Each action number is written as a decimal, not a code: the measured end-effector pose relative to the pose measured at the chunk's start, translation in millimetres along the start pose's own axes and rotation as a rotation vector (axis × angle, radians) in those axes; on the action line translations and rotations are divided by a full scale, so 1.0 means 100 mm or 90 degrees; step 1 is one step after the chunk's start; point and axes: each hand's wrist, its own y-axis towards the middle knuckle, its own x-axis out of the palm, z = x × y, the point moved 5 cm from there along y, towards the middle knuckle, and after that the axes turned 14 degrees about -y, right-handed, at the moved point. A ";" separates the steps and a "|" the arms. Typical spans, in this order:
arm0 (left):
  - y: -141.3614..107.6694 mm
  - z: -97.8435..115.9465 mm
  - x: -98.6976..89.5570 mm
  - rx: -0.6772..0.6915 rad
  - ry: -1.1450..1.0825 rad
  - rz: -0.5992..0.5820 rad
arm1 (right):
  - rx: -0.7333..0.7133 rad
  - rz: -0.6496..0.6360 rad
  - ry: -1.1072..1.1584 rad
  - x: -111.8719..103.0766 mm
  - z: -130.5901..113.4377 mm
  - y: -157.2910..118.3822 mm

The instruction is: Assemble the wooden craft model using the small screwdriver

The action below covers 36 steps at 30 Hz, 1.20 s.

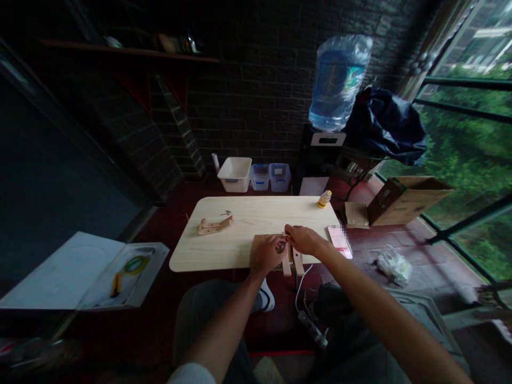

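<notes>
Wooden slats [292,261] pointing toward person, both hands [267,255] [302,239] gripping

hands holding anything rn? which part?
Both hands, left hand and right hand, grip the wooden assembly at its top end on the table's near edge. Exact finger placement is too small to tell.

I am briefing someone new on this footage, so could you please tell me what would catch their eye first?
The pale wooden tabletop glows at centre, where the left hand and right hand meet over small flat wooden pieces at its near edge. Behind, a large inverted blue water bottle tops a dispenser.
</notes>
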 end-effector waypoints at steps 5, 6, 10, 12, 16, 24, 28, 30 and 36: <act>0.00 0.00 0.01 -0.006 0.000 0.005 | 0.004 0.003 0.010 0.03 -0.02 0.02; 0.00 0.00 0.00 -0.007 0.000 0.004 | 0.004 0.004 0.017 0.04 -0.03 0.04; 0.00 0.01 -0.01 -0.016 0.000 -0.005 | 0.011 0.010 0.027 0.09 -0.04 0.10; 0.00 0.01 -0.01 -0.020 -0.003 -0.010 | 0.015 0.013 0.024 0.11 -0.04 0.12; 0.01 0.03 -0.01 -0.012 -0.010 -0.006 | 0.032 0.012 0.009 0.10 -0.01 0.13; -0.01 0.03 -0.02 -0.007 0.011 0.006 | 0.047 0.032 -0.031 -0.08 -0.05 0.06; -0.02 0.02 -0.02 -0.005 0.012 0.010 | 0.054 0.042 -0.034 -0.13 -0.05 0.02; -0.02 0.02 -0.01 -0.009 0.007 0.008 | 0.055 0.043 -0.036 -0.11 -0.05 0.01; 0.00 0.05 -0.02 -0.021 0.018 0.002 | 0.045 0.037 -0.062 0.00 -0.12 -0.01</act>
